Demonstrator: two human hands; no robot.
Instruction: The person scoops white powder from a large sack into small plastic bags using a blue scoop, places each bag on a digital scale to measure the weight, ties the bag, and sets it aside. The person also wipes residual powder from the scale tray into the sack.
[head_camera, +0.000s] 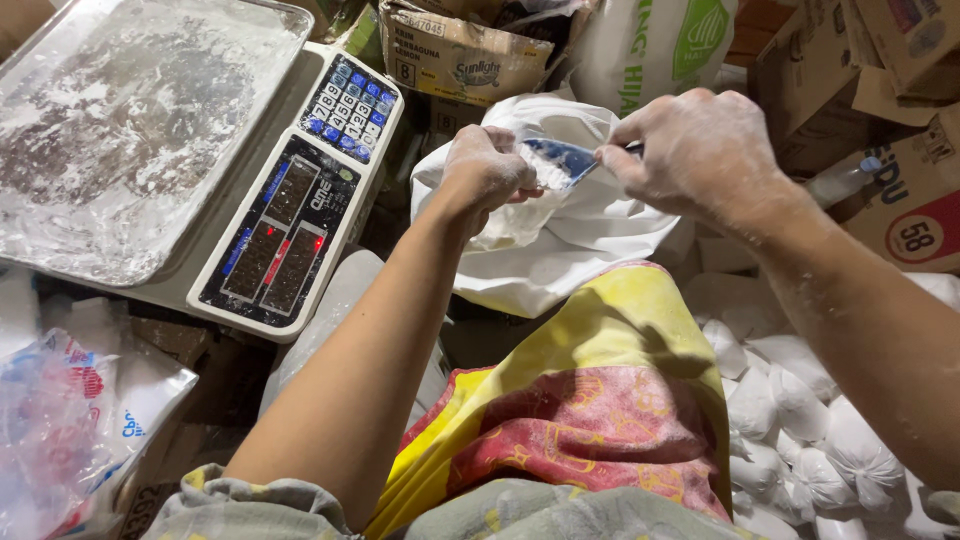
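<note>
My left hand (485, 170) and my right hand (695, 150) are both dusted with white powder. Together they pinch the mouth of a small clear plastic bag (556, 160) with a blue patch, partly filled with white powder. The bag hangs over a big open white sack (560, 235) of powder. My knee, covered by a yellow and red cloth (590, 400), sits just below the sack.
An electronic scale (300, 190) with a powder-covered steel tray (130, 130) stands at the left. Several tied small bags of white powder (800, 430) are piled at the lower right. Cardboard boxes (900, 150) and a large sack (650, 40) stand behind. Plastic packaging (60, 420) lies lower left.
</note>
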